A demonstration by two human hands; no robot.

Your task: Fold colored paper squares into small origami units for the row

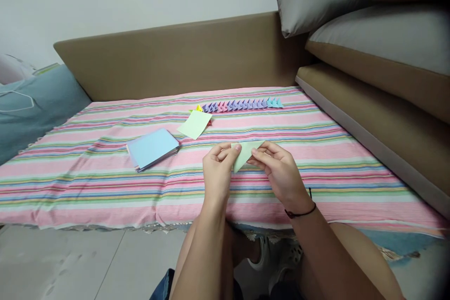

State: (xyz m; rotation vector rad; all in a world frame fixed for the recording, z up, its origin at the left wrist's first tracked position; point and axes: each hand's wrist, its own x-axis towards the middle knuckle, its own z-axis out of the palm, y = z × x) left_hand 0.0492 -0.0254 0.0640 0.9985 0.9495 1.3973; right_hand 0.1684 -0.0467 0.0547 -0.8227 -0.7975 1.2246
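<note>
Between my two hands is a pale green sheet of paper (244, 153), folded into a triangle with its point downward. My left hand (221, 161) pinches the paper's left corner, thumb on top. The right side is gripped by my right hand (276, 164), its thumb pressing on the front face. Beyond my hands lies a flat pale green sheet (195, 124), partly covering a small red piece (210, 123). A row of folded paper pieces (242, 105) in yellow, purple, pink and turquoise stretches behind it.
A stack of coloured paper (153, 149), light blue on top, rests to the left on the striped cloth (105, 187). Cushions (383, 56) are piled at the right. A brown backrest (176, 61) stands along the wall, and a blue cushion (38, 103) sits at far left.
</note>
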